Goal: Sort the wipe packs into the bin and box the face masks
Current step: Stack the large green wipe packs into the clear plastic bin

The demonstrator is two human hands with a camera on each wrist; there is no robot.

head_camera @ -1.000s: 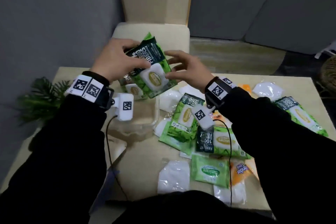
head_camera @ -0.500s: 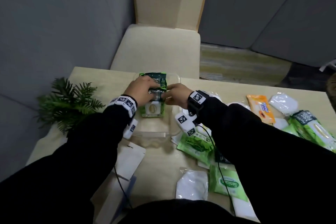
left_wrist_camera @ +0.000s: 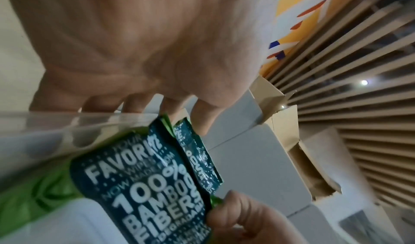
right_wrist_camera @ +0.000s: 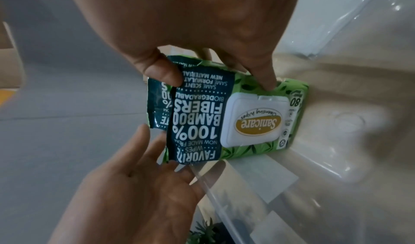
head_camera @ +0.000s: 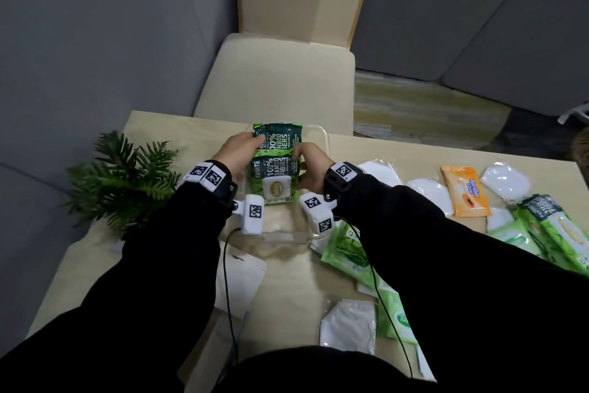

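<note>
Two bamboo wipe packs [head_camera: 274, 184] stand in one clear bin [head_camera: 280, 230]; one orange pack [head_camera: 466, 192], four loose green packs [head_camera: 345, 252] (some half hidden), five face masks [head_camera: 430, 196].

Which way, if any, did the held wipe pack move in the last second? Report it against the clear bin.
Yes, downward: the wipe pack was above the clear bin; now it sits inside, right hand pinching it.

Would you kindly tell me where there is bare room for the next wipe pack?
The near half of the clear bin, in front of the two wipe packs, is bare. So is the table strip between the white box and the bagged mask. Right of the bin it is crowded.
</note>
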